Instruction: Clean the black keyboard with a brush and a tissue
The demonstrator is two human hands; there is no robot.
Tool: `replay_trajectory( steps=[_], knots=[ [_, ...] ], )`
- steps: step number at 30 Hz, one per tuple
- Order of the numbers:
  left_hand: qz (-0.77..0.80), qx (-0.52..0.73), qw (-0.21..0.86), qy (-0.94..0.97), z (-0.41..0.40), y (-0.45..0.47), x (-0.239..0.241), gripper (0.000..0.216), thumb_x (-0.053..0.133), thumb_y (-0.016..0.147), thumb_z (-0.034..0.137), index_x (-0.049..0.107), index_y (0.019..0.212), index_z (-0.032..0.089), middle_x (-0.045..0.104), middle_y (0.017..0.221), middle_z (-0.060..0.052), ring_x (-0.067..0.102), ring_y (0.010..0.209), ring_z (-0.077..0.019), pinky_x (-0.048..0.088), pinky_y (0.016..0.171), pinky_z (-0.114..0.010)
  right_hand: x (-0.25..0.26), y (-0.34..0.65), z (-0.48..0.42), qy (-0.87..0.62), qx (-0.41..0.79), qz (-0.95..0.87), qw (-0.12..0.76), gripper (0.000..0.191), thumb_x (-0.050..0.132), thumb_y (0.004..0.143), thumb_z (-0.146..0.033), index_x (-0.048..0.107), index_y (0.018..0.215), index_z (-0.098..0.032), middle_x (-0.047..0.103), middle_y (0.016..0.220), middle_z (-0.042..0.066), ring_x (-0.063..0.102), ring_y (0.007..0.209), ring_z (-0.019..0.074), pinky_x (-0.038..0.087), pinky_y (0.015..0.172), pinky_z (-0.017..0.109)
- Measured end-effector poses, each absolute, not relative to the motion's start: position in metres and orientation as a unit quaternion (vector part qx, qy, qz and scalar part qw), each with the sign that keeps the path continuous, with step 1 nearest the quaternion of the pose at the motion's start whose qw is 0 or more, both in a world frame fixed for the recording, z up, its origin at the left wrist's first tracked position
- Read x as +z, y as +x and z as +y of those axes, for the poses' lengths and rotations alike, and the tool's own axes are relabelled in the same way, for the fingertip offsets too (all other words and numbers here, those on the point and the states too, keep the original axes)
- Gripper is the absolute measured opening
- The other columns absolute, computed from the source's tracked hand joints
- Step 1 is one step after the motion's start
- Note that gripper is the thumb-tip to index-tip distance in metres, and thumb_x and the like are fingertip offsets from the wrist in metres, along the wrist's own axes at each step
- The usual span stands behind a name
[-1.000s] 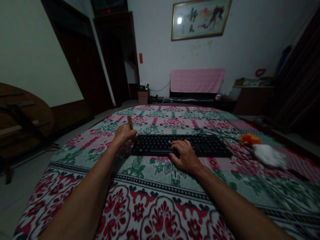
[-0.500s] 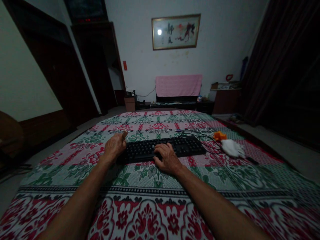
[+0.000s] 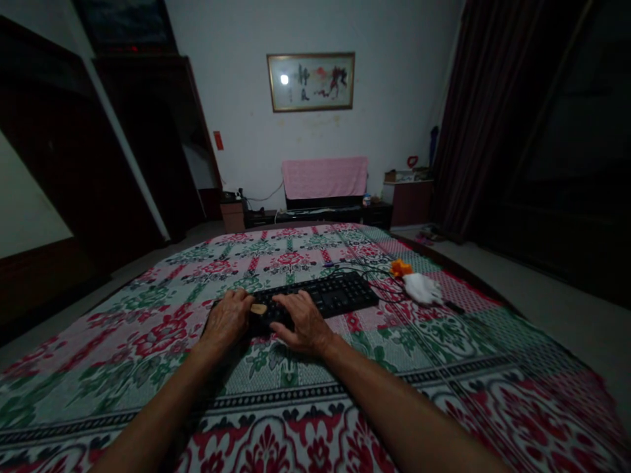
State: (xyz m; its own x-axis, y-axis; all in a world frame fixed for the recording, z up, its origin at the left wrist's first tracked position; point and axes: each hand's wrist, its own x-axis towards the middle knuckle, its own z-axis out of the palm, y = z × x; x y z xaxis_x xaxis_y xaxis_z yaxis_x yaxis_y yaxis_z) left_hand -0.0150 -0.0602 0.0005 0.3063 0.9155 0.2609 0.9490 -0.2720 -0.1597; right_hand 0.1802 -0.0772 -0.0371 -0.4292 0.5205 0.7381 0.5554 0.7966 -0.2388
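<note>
A black computer keyboard [image 3: 345, 293] lies flat on a patterned bedspread [image 3: 290, 378]. My left hand [image 3: 229, 316] is over its left end, fingers curled down. A small flat tan piece with a rounded end [image 3: 258, 308] sticks out from my left fingers toward the right, above the keys; the rest of it is hidden, so I cannot tell its kind. My right hand [image 3: 304, 323] rests on the keyboard's middle, thumb and fingers spread apart with nothing between them. The right end of the keyboard shows its number keys.
To the right of the keyboard lie a white glove-like item [image 3: 422, 289], an orange item [image 3: 401, 268] and loose black cables [image 3: 382, 276]. A pink cloth [image 3: 325, 177] covers something on a low cabinet by the far wall. A framed picture [image 3: 311, 82] hangs above.
The view has turned to the right. My left hand has lowered onto the keyboard, its tan piece tipping from upright to pointing right. My right hand's thumb and fingers have spread.
</note>
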Motion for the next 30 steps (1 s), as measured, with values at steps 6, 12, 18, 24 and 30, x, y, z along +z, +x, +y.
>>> replay_trajectory(
  steps=[6, 12, 18, 24, 30],
  knots=[
    [-0.555, -0.061, 0.141, -0.817, -0.057, -0.016, -0.005, 0.031, 0.039, 0.085, 0.02, 0.063, 0.105, 0.021, 0.059, 0.102, -0.009, 0.048, 0.098, -0.0261, 0.044, 0.077, -0.034, -0.035, 0.169, -0.081, -0.3, -0.05, -0.872, 0.384, 0.033, 0.045, 0.089, -0.034, 0.048, 0.118, -0.018, 0.062, 0.094, 0.007, 0.053, 0.087, 0.0212, 0.036, 0.086, 0.037],
    [-0.549, -0.061, 0.136, -0.823, -0.056, -0.012, -0.008, 0.03, 0.041, 0.085, 0.019, 0.061, 0.107, 0.022, 0.058, 0.104, -0.009, 0.047, 0.101, -0.0253, 0.043, 0.078, -0.031, -0.037, 0.165, -0.081, -0.305, -0.047, -0.878, 0.366, 0.029, 0.046, 0.09, -0.029, 0.049, 0.116, -0.018, 0.062, 0.096, 0.007, 0.052, 0.088, 0.0202, 0.035, 0.085, 0.036],
    [-0.517, -0.111, 0.115, -0.841, -0.056, -0.011, -0.011, 0.03, 0.047, 0.083, 0.02, 0.058, 0.111, 0.021, 0.058, 0.106, -0.009, 0.048, 0.099, -0.0235, 0.044, 0.079, -0.032, -0.041, 0.164, -0.077, -0.299, -0.05, -0.875, 0.377, 0.021, 0.047, 0.09, -0.027, 0.052, 0.108, -0.018, 0.062, 0.091, 0.006, 0.051, 0.084, 0.019, 0.034, 0.083, 0.034],
    [-0.475, -0.192, 0.1, -0.853, -0.045, -0.02, -0.02, 0.045, 0.044, 0.076, 0.007, 0.056, 0.117, 0.02, 0.058, 0.118, -0.007, 0.049, 0.107, -0.0215, 0.042, 0.093, -0.034, -0.043, 0.168, -0.072, -0.325, -0.062, -0.859, 0.392, 0.01, 0.046, 0.088, -0.021, 0.055, 0.093, -0.018, 0.061, 0.083, 0.004, 0.051, 0.08, 0.0185, 0.034, 0.078, 0.033],
    [-0.556, -0.243, 0.113, -0.787, -0.032, -0.037, -0.018, 0.038, 0.042, 0.077, 0.014, 0.061, 0.11, 0.017, 0.062, 0.113, -0.008, 0.055, 0.105, -0.0209, 0.042, 0.095, -0.034, -0.044, 0.177, -0.065, -0.385, -0.064, -0.832, 0.395, 0.005, 0.051, 0.081, -0.015, 0.054, 0.083, -0.018, 0.059, 0.079, 0.004, 0.051, 0.078, 0.0185, 0.034, 0.076, 0.032]
  ],
)
